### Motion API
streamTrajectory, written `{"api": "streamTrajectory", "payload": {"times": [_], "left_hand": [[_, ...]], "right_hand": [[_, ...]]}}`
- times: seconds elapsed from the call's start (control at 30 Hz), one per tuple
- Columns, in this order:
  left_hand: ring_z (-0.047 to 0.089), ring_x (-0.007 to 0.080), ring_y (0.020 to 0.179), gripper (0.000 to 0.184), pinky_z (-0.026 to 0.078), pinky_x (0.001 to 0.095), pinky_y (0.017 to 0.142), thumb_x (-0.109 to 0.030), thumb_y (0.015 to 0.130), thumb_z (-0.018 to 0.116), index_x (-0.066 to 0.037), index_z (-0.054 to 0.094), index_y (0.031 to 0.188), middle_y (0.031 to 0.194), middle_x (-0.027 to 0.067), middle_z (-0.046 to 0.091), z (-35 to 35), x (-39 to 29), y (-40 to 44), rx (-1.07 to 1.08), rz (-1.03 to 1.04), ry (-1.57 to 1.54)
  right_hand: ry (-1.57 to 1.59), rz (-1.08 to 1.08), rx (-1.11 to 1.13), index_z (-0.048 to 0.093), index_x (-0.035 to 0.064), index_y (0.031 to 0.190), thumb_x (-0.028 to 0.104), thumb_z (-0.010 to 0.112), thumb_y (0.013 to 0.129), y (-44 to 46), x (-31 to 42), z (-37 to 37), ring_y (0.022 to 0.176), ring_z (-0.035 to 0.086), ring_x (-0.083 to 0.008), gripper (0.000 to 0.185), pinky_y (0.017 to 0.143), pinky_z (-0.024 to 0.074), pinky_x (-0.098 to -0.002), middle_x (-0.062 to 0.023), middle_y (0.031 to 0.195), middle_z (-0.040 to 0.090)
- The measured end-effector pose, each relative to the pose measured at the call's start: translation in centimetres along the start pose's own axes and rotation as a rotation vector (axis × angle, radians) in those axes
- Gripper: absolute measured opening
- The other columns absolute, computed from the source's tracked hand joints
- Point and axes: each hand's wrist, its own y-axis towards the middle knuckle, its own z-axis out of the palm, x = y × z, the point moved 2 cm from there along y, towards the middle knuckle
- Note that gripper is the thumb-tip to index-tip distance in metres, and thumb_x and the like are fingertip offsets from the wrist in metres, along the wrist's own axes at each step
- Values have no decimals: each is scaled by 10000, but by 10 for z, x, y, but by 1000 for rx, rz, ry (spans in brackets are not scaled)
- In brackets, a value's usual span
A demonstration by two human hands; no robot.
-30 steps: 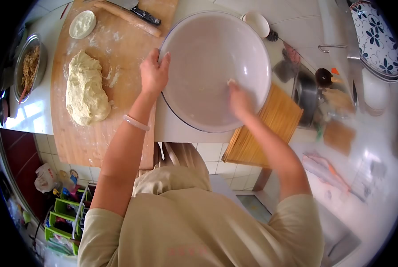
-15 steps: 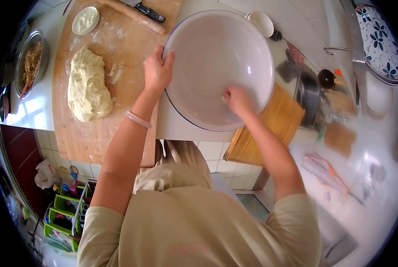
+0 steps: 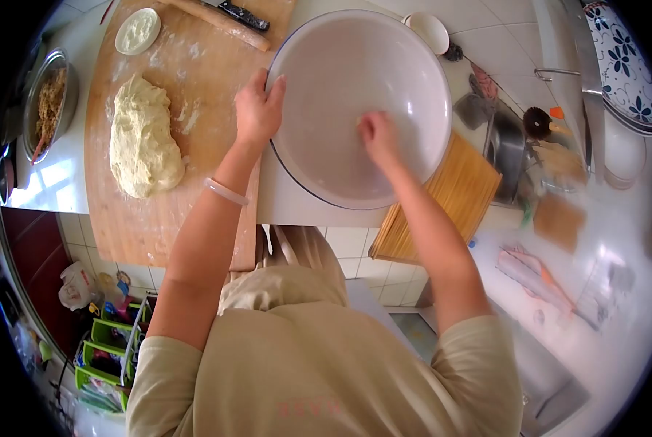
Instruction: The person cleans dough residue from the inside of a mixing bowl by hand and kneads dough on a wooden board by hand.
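A large white basin (image 3: 340,73) with a dark rim stands on the counter. My left hand (image 3: 259,113) grips its left rim, thumb on the inner side and the other fingers hidden outside. Inside the basin, my right hand (image 3: 378,137) is closed in a pinch near the bottom, with a tiny pale bit at the fingertips that I cannot make out. To the left, a long lump of pale dough (image 3: 145,138) lies on the floured wooden board (image 3: 209,182).
A rolling pin (image 3: 220,22), a knife (image 3: 244,14) and a small plate of flour (image 3: 137,31) lie on the board. Far left is a metal bowl of filling (image 3: 50,105). A wooden board (image 3: 442,200) sits right of the basin, beside the sink (image 3: 507,153).
My right hand has moved left and upward within the basin, its fingers still pinched. My left hand stays on the rim.
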Motion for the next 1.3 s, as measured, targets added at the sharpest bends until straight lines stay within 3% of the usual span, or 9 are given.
{"api": "streamTrajectory", "payload": {"times": [0.13,0.23,0.37,0.43,0.63,0.77,0.87,1.07,1.3], "left_hand": [[579,381,640,289,476,418,655,-275,914,637,12,593,915,685,226,591,0,-1,0,22,-22,30],[581,402,666,296,476,429,667,-280,915,635,12,586,912,702,240,592,1,0,1,18,-8,15],[579,436,705,301,475,446,683,-283,917,633,13,576,905,730,257,595,2,2,2,20,-4,51],[573,460,735,306,473,456,696,-283,917,632,14,560,888,748,271,593,3,4,3,35,-31,13],[561,469,735,297,470,456,692,-267,918,626,10,534,863,757,277,588,0,1,4,46,17,37],[556,475,745,283,470,457,694,-257,919,621,10,537,873,769,280,589,0,3,1,69,-28,59],[555,478,751,275,469,459,695,-251,916,623,9,541,884,769,281,586,1,1,3,54,8,9],[556,481,759,274,469,463,697,-250,913,628,10,545,884,776,286,584,1,0,2,36,16,-6],[537,468,721,288,456,468,671,-252,912,631,9,523,852,745,279,565,1,3,4,48,2,14]], "right_hand": [[-20,481,63,566,-26,1009,290,735,851,5,-16,-19,805,634,-373,391,704,489,-463,-225,947,638],[-381,-6,286,564,-16,986,364,782,800,-6,-9,-17,759,642,-366,476,682,495,-451,-204,839,653],[-321,0,358,574,-11,1019,411,817,749,11,-8,-22,774,654,-374,557,701,516,-439,-207,866,668],[-135,425,407,584,-9,1025,406,832,726,24,-5,-21,864,655,-379,568,744,519,-441,-220,993,659],[-373,-109,238,584,11,825,345,833,744,-1,7,-21,761,648,-339,424,675,498,-433,-172,796,653],[-172,222,281,584,1,860,348,846,723,13,14,-22,812,652,-347,455,714,508,-444,-195,840,646],[-71,497,332,576,-19,908,264,791,768,14,18,-21,909,637,-372,382,771,508,-453,-231,973,630],[-574,-18,243,531,-66,1254,65,570,854,-58,53,18,1200,509,-474,423,1035,435,-476,-329,1277,527],[-58,-1,695,394,-21,1444,172,564,940,-53,47,-12,1441,262,-421,566,1174,285,-454,-244,1561,271]]}}
